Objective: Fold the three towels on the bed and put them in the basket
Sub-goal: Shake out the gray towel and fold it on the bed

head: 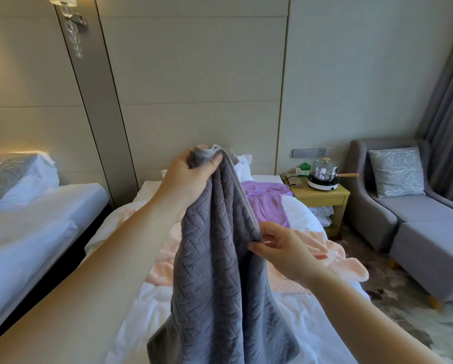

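Left hand (191, 177) grips the grey towel (220, 271) up high, right hand (280, 248) pinches its edge; none looks folded yet, and the pink towel (333, 261) and purple towel (267, 200) lie loose on the bed (146, 321).

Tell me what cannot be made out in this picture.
Head view:
- Basket: nowhere in frame.
- Grey towel: lower end cut off by the bottom edge.
- Pink towel: middle hidden behind the grey towel and the right hand.
- Purple towel: left part hidden behind the grey towel.
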A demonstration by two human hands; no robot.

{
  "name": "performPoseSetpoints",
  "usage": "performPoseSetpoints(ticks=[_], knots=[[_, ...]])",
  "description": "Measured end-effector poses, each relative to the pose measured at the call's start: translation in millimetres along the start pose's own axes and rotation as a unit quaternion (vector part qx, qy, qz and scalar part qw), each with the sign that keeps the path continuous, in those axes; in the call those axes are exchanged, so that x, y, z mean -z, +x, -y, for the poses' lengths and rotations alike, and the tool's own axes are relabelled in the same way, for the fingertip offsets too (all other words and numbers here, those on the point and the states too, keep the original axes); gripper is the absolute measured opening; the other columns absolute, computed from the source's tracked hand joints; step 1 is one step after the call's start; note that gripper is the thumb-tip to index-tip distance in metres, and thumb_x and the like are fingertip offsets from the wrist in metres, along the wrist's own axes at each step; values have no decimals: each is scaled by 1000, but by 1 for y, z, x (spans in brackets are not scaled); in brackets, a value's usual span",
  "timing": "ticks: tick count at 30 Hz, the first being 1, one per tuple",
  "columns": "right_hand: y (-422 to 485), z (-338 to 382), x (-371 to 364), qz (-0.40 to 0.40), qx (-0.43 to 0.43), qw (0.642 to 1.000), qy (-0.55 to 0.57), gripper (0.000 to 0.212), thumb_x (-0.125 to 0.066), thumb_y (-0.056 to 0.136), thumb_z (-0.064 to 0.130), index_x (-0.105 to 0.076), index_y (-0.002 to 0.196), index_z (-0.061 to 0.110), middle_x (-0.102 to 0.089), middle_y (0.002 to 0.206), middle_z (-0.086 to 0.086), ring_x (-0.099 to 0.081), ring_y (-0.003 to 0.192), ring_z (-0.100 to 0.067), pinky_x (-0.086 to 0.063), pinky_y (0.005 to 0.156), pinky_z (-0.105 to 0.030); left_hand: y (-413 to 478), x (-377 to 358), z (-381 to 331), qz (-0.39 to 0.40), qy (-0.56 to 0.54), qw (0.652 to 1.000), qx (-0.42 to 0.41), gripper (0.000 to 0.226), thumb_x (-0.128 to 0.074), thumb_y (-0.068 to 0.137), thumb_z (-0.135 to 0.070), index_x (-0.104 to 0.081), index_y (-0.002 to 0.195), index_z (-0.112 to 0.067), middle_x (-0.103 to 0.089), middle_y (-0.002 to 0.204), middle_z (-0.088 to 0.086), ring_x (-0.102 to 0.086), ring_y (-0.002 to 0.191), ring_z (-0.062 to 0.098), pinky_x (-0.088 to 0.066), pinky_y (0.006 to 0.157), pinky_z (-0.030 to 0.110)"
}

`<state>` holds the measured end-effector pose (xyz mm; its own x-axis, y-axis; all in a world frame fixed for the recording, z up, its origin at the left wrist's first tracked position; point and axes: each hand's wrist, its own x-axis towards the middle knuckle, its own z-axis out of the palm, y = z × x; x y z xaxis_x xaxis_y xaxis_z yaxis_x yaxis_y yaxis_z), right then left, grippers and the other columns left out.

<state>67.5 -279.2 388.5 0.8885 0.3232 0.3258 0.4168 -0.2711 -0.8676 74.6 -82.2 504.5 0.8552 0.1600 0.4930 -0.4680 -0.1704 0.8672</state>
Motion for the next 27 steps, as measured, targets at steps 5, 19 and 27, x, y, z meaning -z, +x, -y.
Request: performPoseSetpoints(ticks=[5, 19, 27], knots=[[1, -5, 0, -14, 13, 998, -67, 20, -73, 81, 17, -65, 83, -1, -61, 87, -21, -57, 76, -25, -48, 79, -42, 4, 18, 1, -48, 16, 998, -26, 14, -67, 88, -19, -60, 83, -30, -62, 81, -18, -57, 63, -17, -42, 60, 3], [18, 43, 15, 135, 29, 976, 166, 19, -73, 73, 8, -58, 84, 12, -63, 76, -1, -58, 73, -14, -51, 69, -22, -32, 10, 28, 436, 123, 889, 65, 20, -75, 80, -20, -72, 79, -40, -65, 75, -23, -58, 76, -7, -42, 75, 9], [3, 8, 14, 109, -13, 971, 212, 18, -78, 72, 18, -64, 84, 18, -66, 87, -2, -62, 86, -18, -51, 82, -27, -29, 3, 36, 242, 101, 964, 37, 7, -74, 79, -6, -68, 81, -4, -62, 78, 3, -58, 78, 10, -45, 80, 25]])
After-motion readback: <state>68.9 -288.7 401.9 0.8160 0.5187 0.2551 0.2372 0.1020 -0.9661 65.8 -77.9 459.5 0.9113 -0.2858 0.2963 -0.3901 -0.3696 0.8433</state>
